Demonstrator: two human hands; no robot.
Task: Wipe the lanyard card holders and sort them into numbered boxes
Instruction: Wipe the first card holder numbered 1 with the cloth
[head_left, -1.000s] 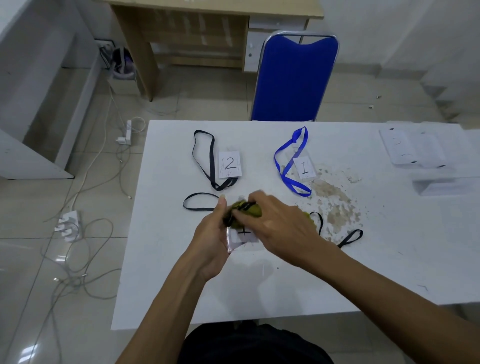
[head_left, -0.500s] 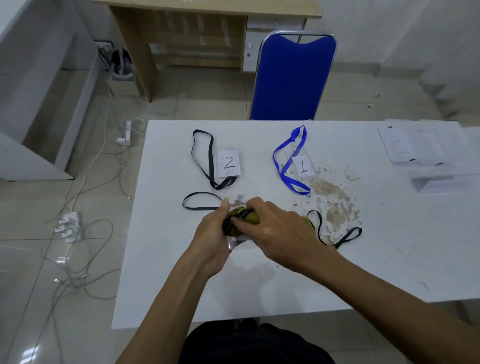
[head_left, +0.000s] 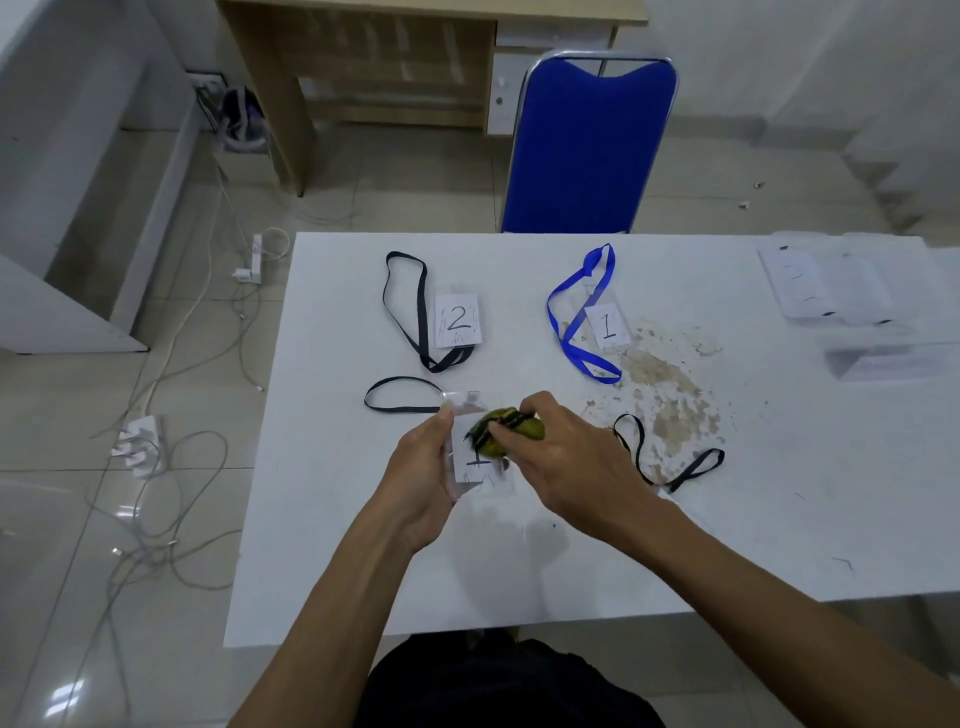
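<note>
Left hand grips the clear card holder by its left edge, just above the tabletop. To its right, the right hand pinches a yellow-green cloth against the holder. To wipe well, I think the left hand should keep the holder steady (it is thin and bends). Compared with half a second ago, the cloth has moved up and more of the card shows.

Beyond my table: blue chair, wooden desk; cables and power strip on floor, left.
</note>
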